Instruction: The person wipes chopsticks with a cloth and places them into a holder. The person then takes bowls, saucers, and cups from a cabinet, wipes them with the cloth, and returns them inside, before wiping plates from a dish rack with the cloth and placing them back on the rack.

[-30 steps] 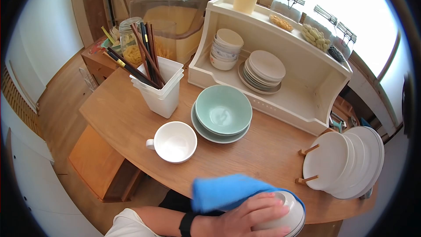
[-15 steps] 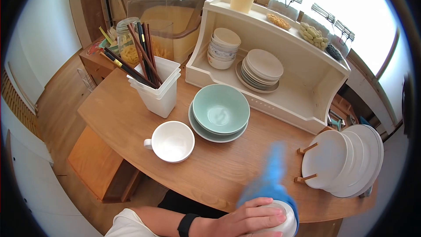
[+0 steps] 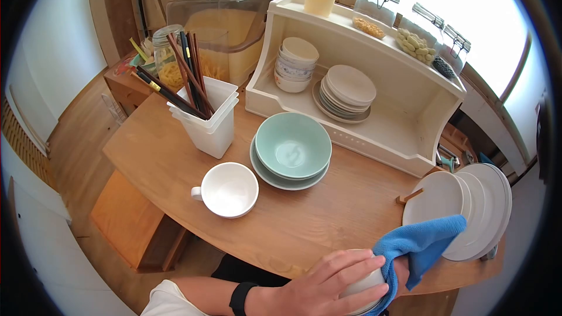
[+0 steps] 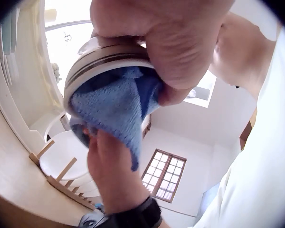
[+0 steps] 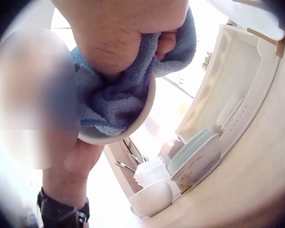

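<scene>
In the head view my left hand [image 3: 325,284] grips a small white bowl [image 3: 364,287] near the table's front edge, fingers spread over its outside. Dark stripes ring the bowl's rim [image 4: 109,59] in the left wrist view, and its opening is turned away from the left palm. A blue cloth [image 3: 430,243] is stuffed into the bowl, with a loose end draping out to the right. My right hand [image 5: 123,40] holds the cloth [image 5: 118,107] bunched inside the bowl; in the head view most of that hand is hidden behind cloth and bowl.
A white mug [image 3: 231,190] stands beside a green bowl [image 3: 293,146] on a plate. Chopsticks fill white containers [image 3: 211,129] at left. Behind is a cream shelf [image 3: 398,134] with stacked bowls [image 3: 295,64] and plates [image 3: 350,88]. White plates [image 3: 436,196] stand in a wooden rack at right.
The cloth's loose end has swung from left of the bowl to its right. The bowl has shifted slightly left and turned, and part of my right hand now shows beyond it.
</scene>
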The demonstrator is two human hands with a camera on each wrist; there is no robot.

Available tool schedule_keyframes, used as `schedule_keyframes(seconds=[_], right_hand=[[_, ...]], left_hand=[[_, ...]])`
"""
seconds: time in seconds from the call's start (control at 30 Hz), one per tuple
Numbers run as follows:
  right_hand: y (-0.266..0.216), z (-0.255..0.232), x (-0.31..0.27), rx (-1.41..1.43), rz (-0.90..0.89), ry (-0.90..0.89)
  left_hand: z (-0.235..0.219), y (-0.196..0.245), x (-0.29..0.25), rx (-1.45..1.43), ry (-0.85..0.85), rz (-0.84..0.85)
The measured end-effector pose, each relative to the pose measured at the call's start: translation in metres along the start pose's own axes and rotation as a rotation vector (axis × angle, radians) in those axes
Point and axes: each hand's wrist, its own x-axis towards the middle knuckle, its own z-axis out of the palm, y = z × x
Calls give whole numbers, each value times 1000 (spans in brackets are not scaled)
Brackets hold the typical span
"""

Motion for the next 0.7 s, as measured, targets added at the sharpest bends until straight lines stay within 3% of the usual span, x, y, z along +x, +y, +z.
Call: schedule_keyframes(seconds=[0.03, 0.1, 0.23, 0.3, 0.53, 0.7], right_hand=[[15, 7, -3, 2, 0, -2], [6, 13, 10, 55, 40, -53], [-7, 16, 36, 133, 117, -132], [-9, 14, 45, 162, 152, -179], [-18, 12, 57, 288, 297, -328], [-25, -2, 45, 344, 455, -375]], left_hand=[[0, -1, 1, 1, 1, -2], [0, -2, 1, 82, -80, -72], [3, -7, -1, 29, -80, -65], [6, -7, -4, -130, 10, -72], [16, -11, -20, -97, 137, 121], [19, -21, -25, -245, 249, -18]])
